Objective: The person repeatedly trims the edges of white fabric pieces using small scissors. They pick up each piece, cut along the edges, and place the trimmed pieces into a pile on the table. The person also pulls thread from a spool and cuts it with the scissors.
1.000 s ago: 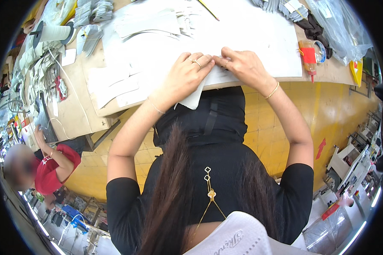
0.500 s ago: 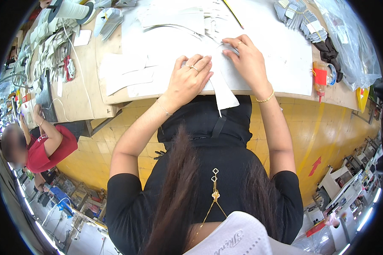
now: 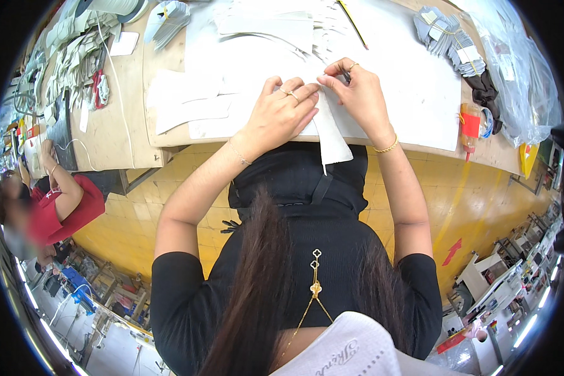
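Note:
My left hand (image 3: pixel 289 108) is closed over a narrow white cut piece (image 3: pixel 334 143), fingertips on its upper part. The piece flares at its lower end, which hangs over the table edge towards me. Close to those fingertips, my right hand (image 3: pixel 360 97) is in a pinch, thumb and index finger at the piece's upper edge. A small dark object (image 3: pixel 345 76) shows between its fingers; its kind is hidden. White cut pieces (image 3: pixel 266 37) lie beyond my hands, and others (image 3: pixel 191 106) lie to the left.
A black-and-yellow pencil (image 3: pixel 355 26) lies on the white sheet (image 3: pixel 413 94). Towards the right are banded grey bundles (image 3: pixel 442 34), a red-labelled bottle (image 3: pixel 470 128) and clear plastic (image 3: pixel 520 75). At left, a person in a red top (image 3: pixel 69 213) works beside a heap of cut pieces (image 3: pixel 75 66).
My right hand has come slightly down and left, its fingertips now nearly meeting my left fingertips. The left hand still rests on the white piece. The view has shifted slightly.

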`<state>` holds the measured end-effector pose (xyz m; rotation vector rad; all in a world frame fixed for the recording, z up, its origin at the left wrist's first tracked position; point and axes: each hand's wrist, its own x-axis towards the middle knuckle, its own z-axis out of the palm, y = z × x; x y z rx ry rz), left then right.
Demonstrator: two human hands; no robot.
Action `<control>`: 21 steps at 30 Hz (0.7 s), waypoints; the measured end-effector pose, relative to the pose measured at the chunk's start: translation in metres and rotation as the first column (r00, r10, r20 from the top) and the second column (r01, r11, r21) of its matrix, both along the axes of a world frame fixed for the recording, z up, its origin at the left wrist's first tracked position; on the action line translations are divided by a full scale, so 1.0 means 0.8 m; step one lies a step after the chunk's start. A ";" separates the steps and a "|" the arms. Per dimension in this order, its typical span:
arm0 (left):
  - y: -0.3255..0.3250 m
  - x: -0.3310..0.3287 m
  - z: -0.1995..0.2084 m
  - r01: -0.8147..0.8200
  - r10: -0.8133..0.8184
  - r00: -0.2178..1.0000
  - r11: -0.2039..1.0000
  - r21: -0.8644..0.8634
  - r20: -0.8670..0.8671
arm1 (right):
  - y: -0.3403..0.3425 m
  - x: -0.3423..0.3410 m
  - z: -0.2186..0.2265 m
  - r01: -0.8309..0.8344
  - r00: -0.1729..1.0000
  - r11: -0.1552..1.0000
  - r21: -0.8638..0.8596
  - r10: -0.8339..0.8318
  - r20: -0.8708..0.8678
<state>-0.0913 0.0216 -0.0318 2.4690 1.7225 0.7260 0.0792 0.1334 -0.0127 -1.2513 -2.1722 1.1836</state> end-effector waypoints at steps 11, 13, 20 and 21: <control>0.000 -0.003 -0.008 -0.015 0.016 0.994 1.000 -0.005 0.105 | -0.029 0.025 -0.021 -0.174 0.975 0.789 0.589 0.224 -0.013; 0.003 -0.004 -0.009 -0.010 0.010 0.992 1.000 -0.004 0.130 | -0.032 0.030 -0.026 -0.223 0.966 0.725 0.652 0.255 0.046; 0.006 -0.010 -0.008 0.018 -0.012 0.990 0.999 -0.041 0.143 | -0.039 0.033 -0.028 -0.310 0.943 0.623 0.718 0.298 0.149; 0.007 -0.010 -0.009 0.021 -0.013 0.988 0.998 -0.052 0.152 | -0.040 0.033 -0.027 -0.332 0.937 0.613 0.717 0.304 0.174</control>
